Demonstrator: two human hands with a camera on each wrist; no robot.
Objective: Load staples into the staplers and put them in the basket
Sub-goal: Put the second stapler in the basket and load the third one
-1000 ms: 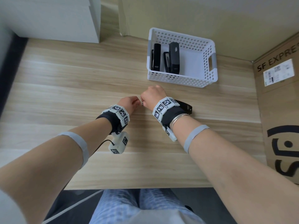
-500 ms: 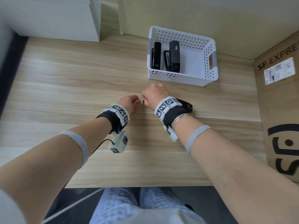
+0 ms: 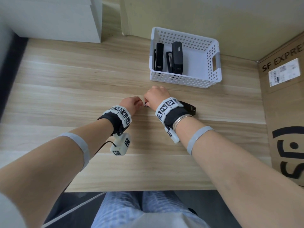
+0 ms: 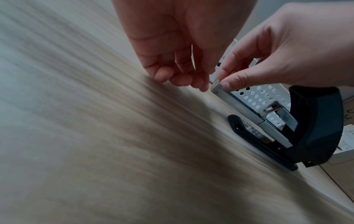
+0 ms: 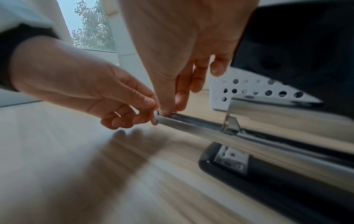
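Head view: basket [image 3: 212, 51] on table [image 3: 65, 89] holds 2 black staplers [image 3: 177, 58]; my right hand [image 3: 156, 97] pinches an open stapler's [image 4: 306, 130] metal rail [image 4: 239, 104], left hand's [image 3: 130, 104] fingertips curled beside it.

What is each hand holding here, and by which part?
Both hands, left hand and right hand, pinch the front tip of the open stapler's metal staple rail.

The right hand [image 3: 156, 97] hides most of the open stapler [image 3: 189, 108]; the cardboard box [image 3: 286, 99] is cropped.

The cardboard box [image 3: 286, 102] at the right reads "SF EXPRE", cut off at the edge; its label is illegible.
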